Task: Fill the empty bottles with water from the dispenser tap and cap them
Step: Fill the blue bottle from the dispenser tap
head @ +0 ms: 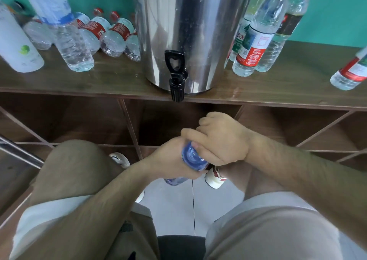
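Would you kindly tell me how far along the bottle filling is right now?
Looks done: the upright bottles right of the dispenser seem full. In hand: the left hand grips a blue bottle below the tap while the right hand curls over its top, probably capping it. Remaining: the lying bottles, possibly empty.

"农夫" on green-labelled bottle (239,38)

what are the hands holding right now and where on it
Both hold the blue bottle: the left hand grips its body just below the shoulder, and the right hand curls over its top end.
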Available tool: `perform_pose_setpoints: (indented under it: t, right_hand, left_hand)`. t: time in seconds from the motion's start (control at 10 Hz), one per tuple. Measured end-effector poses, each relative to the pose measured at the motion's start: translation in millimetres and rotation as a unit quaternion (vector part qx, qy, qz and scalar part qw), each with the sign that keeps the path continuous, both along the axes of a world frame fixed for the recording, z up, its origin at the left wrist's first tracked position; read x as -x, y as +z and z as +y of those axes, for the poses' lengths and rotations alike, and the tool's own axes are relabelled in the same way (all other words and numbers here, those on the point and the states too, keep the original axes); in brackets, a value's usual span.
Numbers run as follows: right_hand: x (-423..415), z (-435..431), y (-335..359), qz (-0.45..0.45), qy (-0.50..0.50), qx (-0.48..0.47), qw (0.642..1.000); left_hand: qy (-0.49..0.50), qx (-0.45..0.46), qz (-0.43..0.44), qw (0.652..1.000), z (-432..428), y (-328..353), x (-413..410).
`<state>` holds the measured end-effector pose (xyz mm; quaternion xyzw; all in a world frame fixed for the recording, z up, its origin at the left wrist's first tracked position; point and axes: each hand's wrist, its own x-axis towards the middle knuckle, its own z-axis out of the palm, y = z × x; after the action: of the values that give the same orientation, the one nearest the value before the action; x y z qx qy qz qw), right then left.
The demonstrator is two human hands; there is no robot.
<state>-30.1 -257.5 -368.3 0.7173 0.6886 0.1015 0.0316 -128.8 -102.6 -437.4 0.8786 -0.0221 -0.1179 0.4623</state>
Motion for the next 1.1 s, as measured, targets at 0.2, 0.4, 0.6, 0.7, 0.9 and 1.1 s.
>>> perform_pose_setpoints:
  t: [0.2, 0.4, 0.6, 0.7, 0.9, 1.1]
  right_hand:
    - [1, -2, 11, -0.018, 0.14, -0.01, 0.99]
    - [26, 13, 8, -0.061, -0.307, -0.048, 0.949]
    - [22, 2, 41, -0.079, -0.087, -0.054, 0.992]
    - [6, -9, 42, -0.072, 0.06, -0.034, 0.995]
    - [24, -6, 32, -0.022, -0.158, -0.075, 0.984]
    - [40, 2, 36, -0.118, -0.277, -0.073, 0.951]
  left_hand:
    - [-0.034, 0.044, -0.003, 0.998, -11, 7, 7]
    - [0.121, 0.066, -0.1, 0.985, -17, 14, -1]
    - [0.04, 0.166, -0.068, 0.983, -13, 20, 4]
    - [0.006, 0.127, -0.064, 0.99, -18, 19, 5]
    - [0.052, 0.116, -0.1, 0.987, -25, 11, 4]
    - [0.164, -0.06, -0.146, 0.974, -43, -8, -2]
